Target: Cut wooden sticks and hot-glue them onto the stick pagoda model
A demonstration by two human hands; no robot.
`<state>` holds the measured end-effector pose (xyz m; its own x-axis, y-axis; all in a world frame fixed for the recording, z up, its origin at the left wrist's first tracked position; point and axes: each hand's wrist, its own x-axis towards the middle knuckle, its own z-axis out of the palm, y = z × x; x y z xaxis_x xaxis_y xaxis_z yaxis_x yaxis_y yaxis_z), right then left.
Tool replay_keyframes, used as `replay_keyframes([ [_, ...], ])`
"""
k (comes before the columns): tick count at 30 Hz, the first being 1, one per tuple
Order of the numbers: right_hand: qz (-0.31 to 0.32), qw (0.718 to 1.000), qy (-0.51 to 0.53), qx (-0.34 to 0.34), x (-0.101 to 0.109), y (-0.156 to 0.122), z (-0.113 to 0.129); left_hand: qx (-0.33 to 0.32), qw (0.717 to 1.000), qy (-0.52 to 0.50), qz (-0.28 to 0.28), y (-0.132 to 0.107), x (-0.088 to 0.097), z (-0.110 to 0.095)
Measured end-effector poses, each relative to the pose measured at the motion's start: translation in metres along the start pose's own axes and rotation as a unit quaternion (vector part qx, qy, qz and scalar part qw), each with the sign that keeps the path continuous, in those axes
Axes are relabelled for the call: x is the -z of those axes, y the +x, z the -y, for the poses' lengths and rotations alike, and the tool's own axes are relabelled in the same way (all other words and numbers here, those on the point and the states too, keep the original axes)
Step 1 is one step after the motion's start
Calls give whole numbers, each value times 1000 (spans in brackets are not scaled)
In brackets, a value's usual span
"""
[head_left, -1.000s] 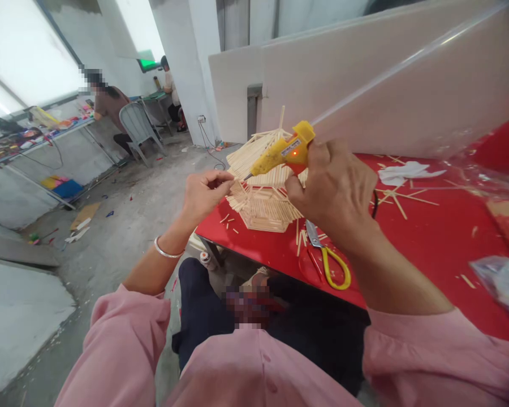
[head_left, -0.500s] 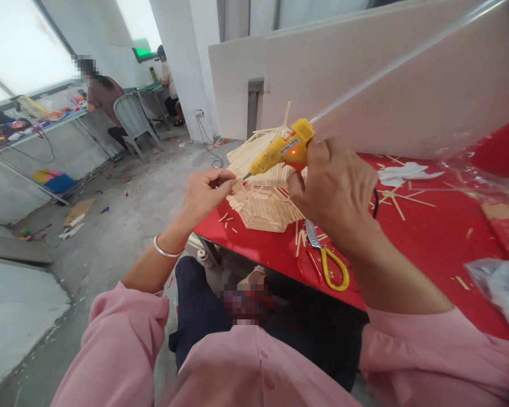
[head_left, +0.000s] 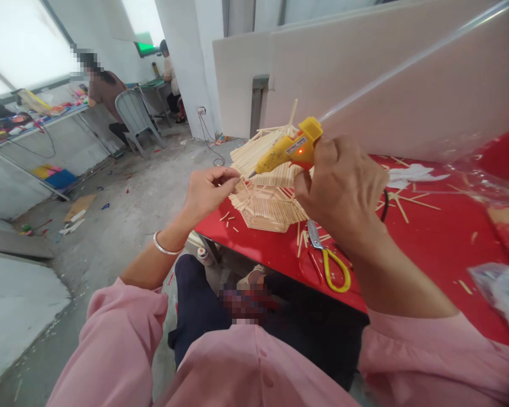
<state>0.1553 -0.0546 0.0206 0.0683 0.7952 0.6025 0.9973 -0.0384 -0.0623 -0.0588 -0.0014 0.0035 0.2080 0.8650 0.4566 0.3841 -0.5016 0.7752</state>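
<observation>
My right hand (head_left: pixel 341 189) is closed around a yellow glue gun (head_left: pixel 289 150) with its small red light on. The nozzle points left and down at the edge of a small house built of wooden sticks (head_left: pixel 266 192), which stands near the corner of a red table (head_left: pixel 428 249). My left hand (head_left: pixel 207 191) is pinched at that same edge, its fingertips close to the nozzle, apparently on a thin stick. A silver bangle (head_left: pixel 166 249) sits on my left wrist.
Yellow-handled scissors (head_left: pixel 328 263) lie on the table below my right hand, among scattered stick offcuts. White paper (head_left: pixel 411 172) lies further back. White boards (head_left: pixel 365 79) lean behind the table. Two people sit at far benches near a grey chair (head_left: pixel 133 121). Litter dots the concrete floor.
The view has shifted slightly. Both hands stay at the edge of the stick house, with the glue gun nozzle still near my left fingertips.
</observation>
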Motion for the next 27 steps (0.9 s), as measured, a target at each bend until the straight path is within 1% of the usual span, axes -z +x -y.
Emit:
replay_keyframes([
  [2,-5,1000,-22,2,0,0,0,-18,1000,18,9,2,0,1],
  [5,-7,1000,-25,3,-2,0,-1,-68,995,62,29,5,2,2],
  [10,10,1000,8,-8,-2,0,0,-173,973,146,52,10,7,-4],
  [13,10,1000,-8,-14,-2,0,1,-210,960,176,54,11,9,-8],
  [15,10,1000,-11,-13,-1,0,1,-215,956,190,56,11,9,-10],
  [20,3,999,50,-4,1,-2,-1,-212,948,229,67,10,8,-9],
  [27,-7,999,46,3,-2,-1,0,-211,944,246,69,10,8,-8],
])
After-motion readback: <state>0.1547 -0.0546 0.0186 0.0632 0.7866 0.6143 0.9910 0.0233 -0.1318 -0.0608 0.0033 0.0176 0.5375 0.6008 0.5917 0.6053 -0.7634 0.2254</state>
